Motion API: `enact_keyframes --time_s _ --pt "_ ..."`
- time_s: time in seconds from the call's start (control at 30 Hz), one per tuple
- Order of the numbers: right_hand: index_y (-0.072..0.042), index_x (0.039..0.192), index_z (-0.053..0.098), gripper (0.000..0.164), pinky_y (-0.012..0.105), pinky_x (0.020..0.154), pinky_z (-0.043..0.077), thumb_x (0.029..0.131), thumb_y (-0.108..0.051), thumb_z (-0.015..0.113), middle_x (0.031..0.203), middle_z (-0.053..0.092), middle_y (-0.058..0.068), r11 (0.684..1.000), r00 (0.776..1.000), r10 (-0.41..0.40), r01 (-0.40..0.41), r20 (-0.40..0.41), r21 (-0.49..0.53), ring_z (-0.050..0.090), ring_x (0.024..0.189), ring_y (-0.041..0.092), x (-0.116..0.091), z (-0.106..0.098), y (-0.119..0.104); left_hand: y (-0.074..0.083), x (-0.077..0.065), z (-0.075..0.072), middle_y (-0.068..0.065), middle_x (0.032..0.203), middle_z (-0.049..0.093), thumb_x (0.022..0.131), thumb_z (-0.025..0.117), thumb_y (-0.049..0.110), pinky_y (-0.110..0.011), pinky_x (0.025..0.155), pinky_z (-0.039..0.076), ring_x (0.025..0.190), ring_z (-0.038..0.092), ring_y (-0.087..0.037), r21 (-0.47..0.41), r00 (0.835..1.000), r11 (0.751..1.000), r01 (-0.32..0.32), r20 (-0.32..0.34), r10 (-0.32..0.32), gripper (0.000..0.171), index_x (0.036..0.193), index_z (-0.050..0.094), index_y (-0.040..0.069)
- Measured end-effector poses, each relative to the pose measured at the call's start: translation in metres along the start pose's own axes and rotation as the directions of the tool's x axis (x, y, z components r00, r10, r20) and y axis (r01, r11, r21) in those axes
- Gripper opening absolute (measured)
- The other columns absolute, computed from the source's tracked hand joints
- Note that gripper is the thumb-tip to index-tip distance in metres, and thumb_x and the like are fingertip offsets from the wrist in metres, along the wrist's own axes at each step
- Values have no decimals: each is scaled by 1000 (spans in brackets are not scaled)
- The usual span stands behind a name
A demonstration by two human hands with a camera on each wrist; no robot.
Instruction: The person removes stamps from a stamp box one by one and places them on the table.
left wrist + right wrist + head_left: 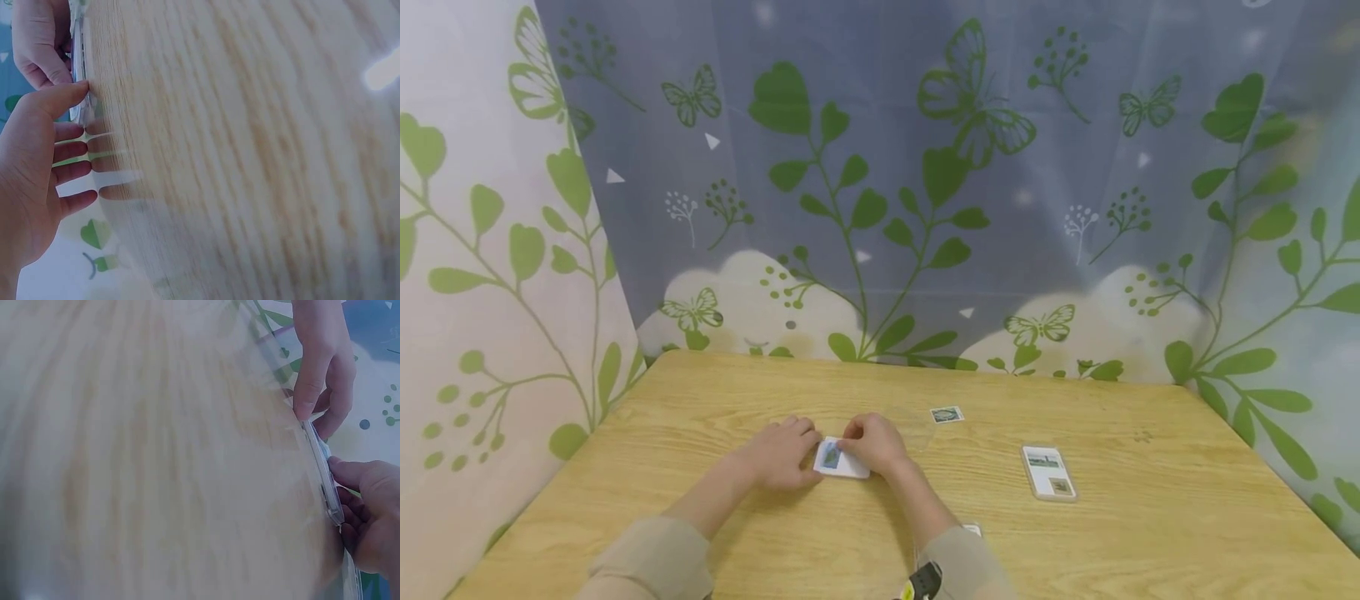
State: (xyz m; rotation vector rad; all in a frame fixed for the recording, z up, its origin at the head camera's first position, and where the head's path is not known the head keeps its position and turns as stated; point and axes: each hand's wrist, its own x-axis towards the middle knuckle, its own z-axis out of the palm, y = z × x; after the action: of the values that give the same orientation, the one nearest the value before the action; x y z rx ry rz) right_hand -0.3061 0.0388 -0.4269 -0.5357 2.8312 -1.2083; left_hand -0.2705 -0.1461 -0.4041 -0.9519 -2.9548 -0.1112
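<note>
A flat white case [848,468] with a clear rim lies on the table, its edge showing in the right wrist view. A small blue stamp [831,455] with a greenish picture is on its left part. My left hand [781,454] holds the case's left end between thumb and fingers; in the left wrist view the other fingers spread along the tabletop. With curled fingers, my right hand [874,443] pinches the stamp's edge from above, over the case. The right wrist view shows that thumb just above the case's edge, though the fingertips are partly hidden.
Beyond the right hand lies a loose dark-green stamp [947,414]. Farther right is another white case [1048,472] bearing two stamps. A white-edged object [972,529] is partly hidden by the right sleeve. Patterned cloth [880,167] surrounds the wooden table [1120,533].
</note>
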Motion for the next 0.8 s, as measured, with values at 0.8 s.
enact_keyframes --time_s 0.8 --pt "-4 85 69 13 26 63 43 86 -16 65 82 63 3 971 993 44 -17 -111 237 51 74 15 2 -20 7 -2 3 4 -13 118 53 82 62 42 -44 85 44 108 48 -28 -1 1000 1000 19 16 -19 58 122 55 0"
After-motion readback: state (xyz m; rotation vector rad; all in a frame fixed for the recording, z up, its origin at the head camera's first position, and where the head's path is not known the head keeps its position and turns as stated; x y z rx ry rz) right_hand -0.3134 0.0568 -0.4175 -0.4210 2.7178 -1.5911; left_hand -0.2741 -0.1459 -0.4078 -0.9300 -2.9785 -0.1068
